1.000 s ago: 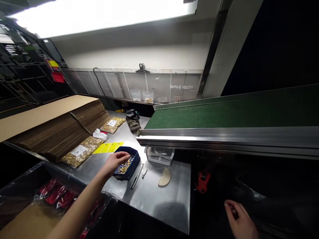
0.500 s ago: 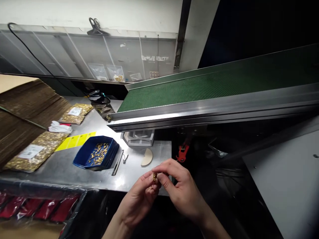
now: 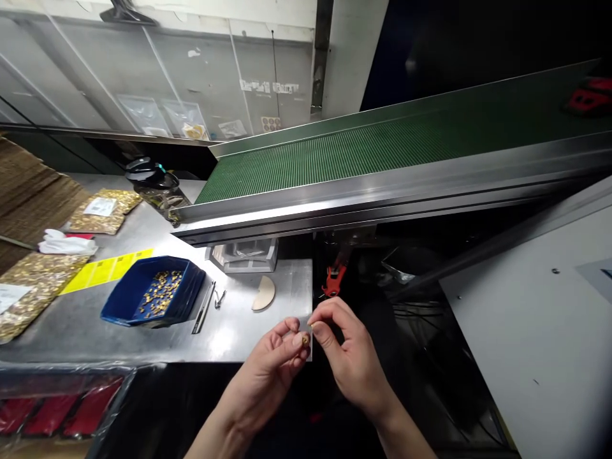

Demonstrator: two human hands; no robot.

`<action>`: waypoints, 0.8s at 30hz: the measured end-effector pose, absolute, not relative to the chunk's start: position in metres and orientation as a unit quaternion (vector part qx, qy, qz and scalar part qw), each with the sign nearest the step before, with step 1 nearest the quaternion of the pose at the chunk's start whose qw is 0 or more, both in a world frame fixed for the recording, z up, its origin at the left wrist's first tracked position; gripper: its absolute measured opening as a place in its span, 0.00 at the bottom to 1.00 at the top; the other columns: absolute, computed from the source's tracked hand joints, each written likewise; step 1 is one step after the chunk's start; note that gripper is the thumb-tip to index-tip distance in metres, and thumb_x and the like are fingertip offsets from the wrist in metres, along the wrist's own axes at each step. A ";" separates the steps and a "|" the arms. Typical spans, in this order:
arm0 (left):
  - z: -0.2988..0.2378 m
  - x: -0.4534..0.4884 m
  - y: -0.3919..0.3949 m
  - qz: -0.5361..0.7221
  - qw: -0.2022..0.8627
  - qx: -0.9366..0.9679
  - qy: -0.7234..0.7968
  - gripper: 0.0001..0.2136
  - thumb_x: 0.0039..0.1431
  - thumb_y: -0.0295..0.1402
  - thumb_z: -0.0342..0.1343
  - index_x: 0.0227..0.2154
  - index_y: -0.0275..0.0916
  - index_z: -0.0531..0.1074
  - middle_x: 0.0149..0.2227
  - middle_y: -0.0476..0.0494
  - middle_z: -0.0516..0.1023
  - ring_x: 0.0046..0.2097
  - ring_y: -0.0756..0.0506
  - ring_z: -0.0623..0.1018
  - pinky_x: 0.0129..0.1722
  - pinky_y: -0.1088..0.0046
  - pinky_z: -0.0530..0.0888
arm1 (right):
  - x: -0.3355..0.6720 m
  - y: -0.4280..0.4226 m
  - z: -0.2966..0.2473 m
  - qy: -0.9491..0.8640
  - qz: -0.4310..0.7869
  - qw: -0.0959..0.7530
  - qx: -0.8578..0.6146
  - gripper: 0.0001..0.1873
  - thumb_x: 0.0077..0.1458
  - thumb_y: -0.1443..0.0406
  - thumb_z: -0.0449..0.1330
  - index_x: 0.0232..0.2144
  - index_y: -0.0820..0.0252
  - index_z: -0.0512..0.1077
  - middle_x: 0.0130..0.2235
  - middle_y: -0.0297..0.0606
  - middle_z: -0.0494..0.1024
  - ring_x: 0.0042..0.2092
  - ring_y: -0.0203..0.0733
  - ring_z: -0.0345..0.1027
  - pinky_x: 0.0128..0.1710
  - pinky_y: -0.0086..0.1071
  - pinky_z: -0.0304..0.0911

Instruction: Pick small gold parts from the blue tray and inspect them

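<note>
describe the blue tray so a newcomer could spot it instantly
Start at the green conveyor belt slanting across the scene; below its near left end lies a steel table. The blue tray sits mid-table, right of the yellow label strip. It alone is deep blue and open-topped, holding loose small gold parts.

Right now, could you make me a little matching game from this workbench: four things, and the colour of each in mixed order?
Things:
1. tray of small parts
2. conveyor belt
3. paper strip
4. small tool hanging below the belt

Colours:
A. yellow
B. red
C. blue
D. green

Pairs: 1-C, 2-D, 3-A, 4-B
</note>
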State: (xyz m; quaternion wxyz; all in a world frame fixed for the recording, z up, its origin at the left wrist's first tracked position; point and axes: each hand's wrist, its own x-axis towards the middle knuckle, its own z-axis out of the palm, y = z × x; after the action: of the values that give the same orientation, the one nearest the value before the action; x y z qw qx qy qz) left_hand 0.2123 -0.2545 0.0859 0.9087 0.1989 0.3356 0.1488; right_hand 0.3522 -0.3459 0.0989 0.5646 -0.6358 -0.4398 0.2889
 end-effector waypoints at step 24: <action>0.048 0.211 -0.250 0.075 0.866 0.343 0.355 0.24 0.37 0.38 0.81 0.32 0.41 0.71 0.23 0.51 0.73 0.24 0.53 0.69 0.24 0.80 0.65 | 0.354 -0.369 0.080 -0.693 -0.088 0.284 -0.657 0.13 0.68 0.65 0.50 0.31 0.59 0.70 0.27 0.33 0.74 0.30 0.37 0.67 0.29 0.36 0.55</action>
State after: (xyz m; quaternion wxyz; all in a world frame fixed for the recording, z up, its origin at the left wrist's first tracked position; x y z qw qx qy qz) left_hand 0.2114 -0.2498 0.0482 0.8661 0.3435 0.3553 0.0753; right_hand 0.3542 -0.3693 0.0803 0.2838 -0.6570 -0.6928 -0.0885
